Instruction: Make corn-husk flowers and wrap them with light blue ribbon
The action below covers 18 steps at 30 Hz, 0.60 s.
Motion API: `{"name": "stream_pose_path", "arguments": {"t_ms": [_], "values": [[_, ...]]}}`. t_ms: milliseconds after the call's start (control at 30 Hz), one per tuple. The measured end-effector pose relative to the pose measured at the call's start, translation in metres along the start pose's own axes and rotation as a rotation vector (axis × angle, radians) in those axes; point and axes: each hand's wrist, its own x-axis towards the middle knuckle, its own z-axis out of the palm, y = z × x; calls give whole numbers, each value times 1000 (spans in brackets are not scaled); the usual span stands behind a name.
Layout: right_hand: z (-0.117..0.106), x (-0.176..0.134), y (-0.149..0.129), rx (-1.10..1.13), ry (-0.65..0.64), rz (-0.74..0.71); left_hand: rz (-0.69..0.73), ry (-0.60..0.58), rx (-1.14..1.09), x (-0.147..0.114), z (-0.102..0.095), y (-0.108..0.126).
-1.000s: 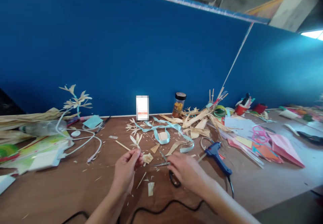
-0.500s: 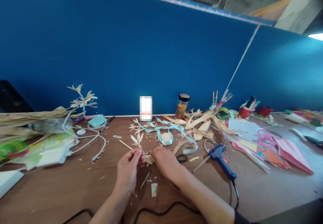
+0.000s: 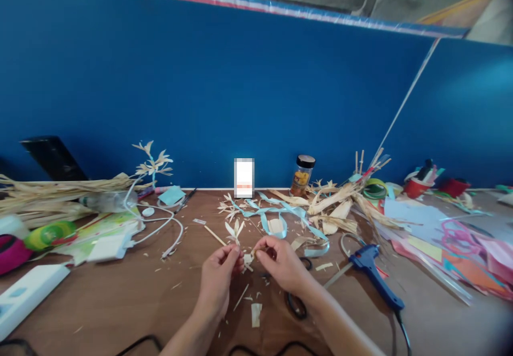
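My left hand (image 3: 220, 276) is closed, with thumb and fingers pinching the base of a small pale flower (image 3: 234, 232) made of dried husk petals. Close beside it, my right hand (image 3: 280, 262) pinches a small tan bit of husk (image 3: 254, 252), partly hidden by the fingertips. Below the fingers, husk scraps (image 3: 248, 260) lie on the brown table. Black-handled scissors (image 3: 297, 307) rest partly under my right wrist. A thin stick (image 3: 214, 235) lies behind my left hand.
A blue glue gun (image 3: 377, 276) lies to the right, its cord running forward. Light-blue ribbon (image 3: 286, 206) and dried husks (image 3: 336, 211) spread behind my hands. A black-lidded jar (image 3: 302, 177) stands by the blue partition. White cables and a power strip (image 3: 32, 297) are at left.
My right hand has lifted from the husk scraps and now pinches a small bit near the flower. The left hand keeps the flower. The view has turned left, uncovering the scissor handles.
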Motion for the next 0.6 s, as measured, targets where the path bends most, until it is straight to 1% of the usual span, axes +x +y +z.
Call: {"name": "stream_pose_path", "arguments": {"t_ms": [100, 133, 200, 333, 600], "values": [[4, -1, 0, 310, -32, 102, -16, 2, 12, 0, 0, -3], [6, -1, 1, 384, -28, 127, -19, -7, 15, 0, 0, -4], [9, -1, 4, 464, 5, 156, -19, -25, 30, 0, 0, -6], [12, 0, 12, 449, 55, 151, -25, -25, 96, -1, -2, -11], [18, -1, 16, 357, 85, 124, -51, -49, 168, -4, 2, -13]]}}
